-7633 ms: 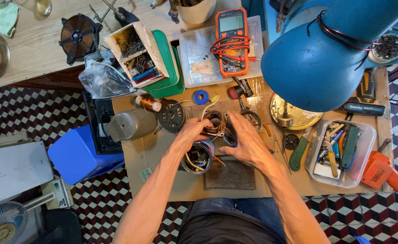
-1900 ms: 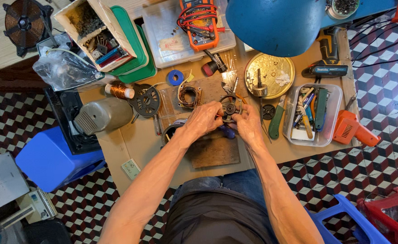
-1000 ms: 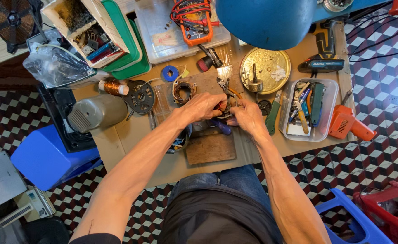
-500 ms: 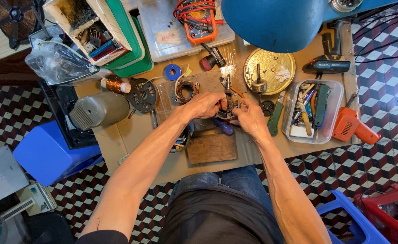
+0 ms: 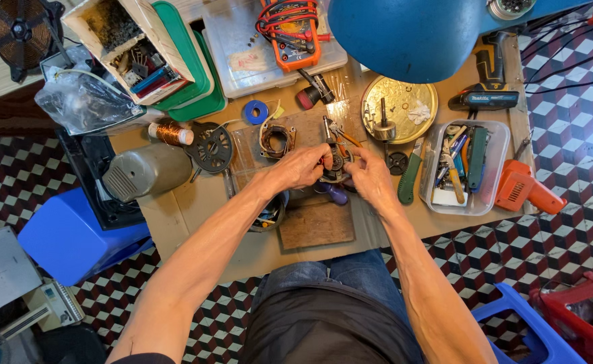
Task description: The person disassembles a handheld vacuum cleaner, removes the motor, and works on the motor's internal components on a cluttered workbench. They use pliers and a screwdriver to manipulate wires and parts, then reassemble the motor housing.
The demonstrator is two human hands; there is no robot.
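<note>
Evidently small, stiff and metallic, the motor part (image 5: 337,170) held over the middle of the bench (image 5: 195,209); probably light enough for fingertips, yet with thin wire windings likely fragile and easily nicked. Best gripped by the hard outer rim, not by the coil or loose leads. Pinched from the left by the left hand (image 5: 303,166), fingers curled closed on its edge; met from the right by the right hand (image 5: 369,176), fingertips pressed against the same piece. Wedged between both hands, just above the purple-handled tool (image 5: 331,193) and the brown board (image 5: 317,224). Close by: a wound stator ring (image 5: 275,140) to the left, a brass-coloured round plate (image 5: 399,109) to the right, a clear tub of tools (image 5: 466,167) beyond.
</note>
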